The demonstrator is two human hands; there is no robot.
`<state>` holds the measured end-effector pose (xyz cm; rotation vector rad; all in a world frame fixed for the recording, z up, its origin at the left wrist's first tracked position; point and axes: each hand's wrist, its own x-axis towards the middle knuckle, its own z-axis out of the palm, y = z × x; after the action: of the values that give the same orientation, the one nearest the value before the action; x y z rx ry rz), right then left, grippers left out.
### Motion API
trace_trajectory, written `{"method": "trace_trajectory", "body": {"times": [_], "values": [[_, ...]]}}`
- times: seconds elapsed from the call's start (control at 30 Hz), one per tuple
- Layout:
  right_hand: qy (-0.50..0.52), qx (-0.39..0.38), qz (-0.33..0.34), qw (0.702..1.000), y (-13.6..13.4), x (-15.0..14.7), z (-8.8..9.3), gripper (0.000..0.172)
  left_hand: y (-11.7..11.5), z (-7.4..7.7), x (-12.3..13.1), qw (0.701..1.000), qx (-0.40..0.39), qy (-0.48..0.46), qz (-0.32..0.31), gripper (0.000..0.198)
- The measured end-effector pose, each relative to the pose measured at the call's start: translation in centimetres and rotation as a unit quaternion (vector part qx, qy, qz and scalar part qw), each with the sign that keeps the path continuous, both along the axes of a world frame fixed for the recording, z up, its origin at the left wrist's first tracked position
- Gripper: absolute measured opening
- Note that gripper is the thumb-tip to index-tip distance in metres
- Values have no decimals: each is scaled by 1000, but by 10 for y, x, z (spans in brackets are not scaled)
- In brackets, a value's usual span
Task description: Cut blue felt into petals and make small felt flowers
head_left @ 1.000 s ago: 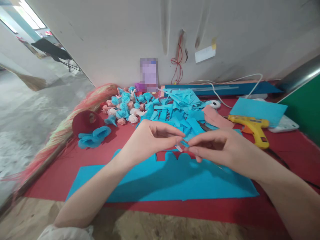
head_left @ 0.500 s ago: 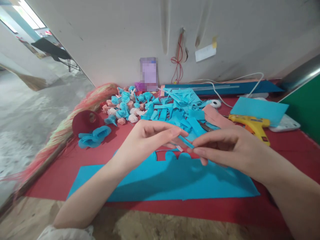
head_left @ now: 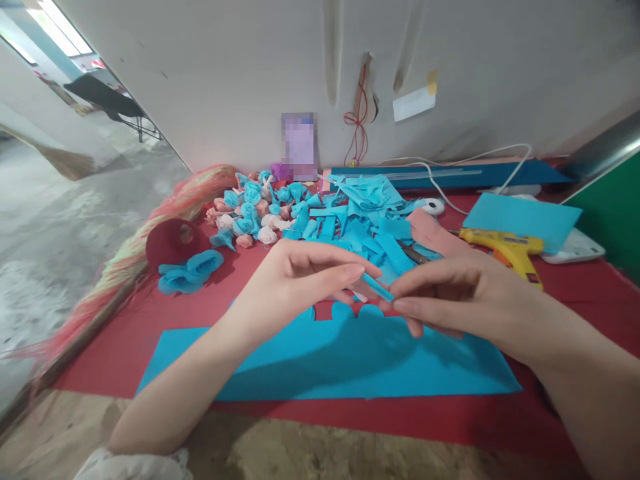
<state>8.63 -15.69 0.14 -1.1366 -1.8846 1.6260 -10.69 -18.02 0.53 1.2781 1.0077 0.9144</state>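
A narrow blue paper strip (head_left: 377, 287) stretches between my hands, above a large blue sheet (head_left: 320, 367) on the red table cover. My left hand (head_left: 313, 273) pinches the strip's left end between thumb and finger. At its right end, my right hand (head_left: 445, 293) closes on it with thumb and fingertips. Just beyond my hands lies a heap of blue paper pieces (head_left: 370, 200). Round blue cutouts (head_left: 343, 311) show at the sheet's far edge.
Small blue and pink paper flowers (head_left: 250, 210) cluster at the back left, near a red roll (head_left: 173, 245) and larger blue petals (head_left: 190, 272). A yellow glue gun (head_left: 510, 250) lies right, beside a light blue sheet (head_left: 525, 217) and a white cable (head_left: 433, 180).
Both hands have shifted very slightly to the right with the strip between them, and the view has moved a little. Their grips look the same.
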Motion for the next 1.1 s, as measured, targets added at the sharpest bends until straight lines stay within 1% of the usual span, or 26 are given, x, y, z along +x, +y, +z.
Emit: {"method": "trace_trajectory", "body": {"times": [0.13, 0.27, 0.5, 0.6, 0.77, 0.93, 1.1], "values": [[5, -6, -1, 1000, 0, 1, 0, 10, -1, 1, -1, 1000, -11, -4, -8, 12], [23, -29, 2, 999, -1, 1, 1, 7, 0, 1, -2, 1000, -13, -8, -23, 12], [26, -59, -9, 998, -2, 0, 3, 7, 0, 0, -3, 999, -19, -12, -23, 14], [36, -58, 5, 998, -2, 0, 2, 6, -1, -1, -3, 1000, -14, 3, -16, 12], [18, -51, -1, 999, 0, 0, 0, 8, -2, 0, -2, 999, -18, 30, -3, 10], [0, -56, 22, 998, 2, 1, -1, 11, -1, 0, 0, 999, -11, 29, -10, 8], [3, -60, 27, 998, 1, 3, -2, 12, 0, -1, 0, 999, -4, 34, -5, 6]]}}
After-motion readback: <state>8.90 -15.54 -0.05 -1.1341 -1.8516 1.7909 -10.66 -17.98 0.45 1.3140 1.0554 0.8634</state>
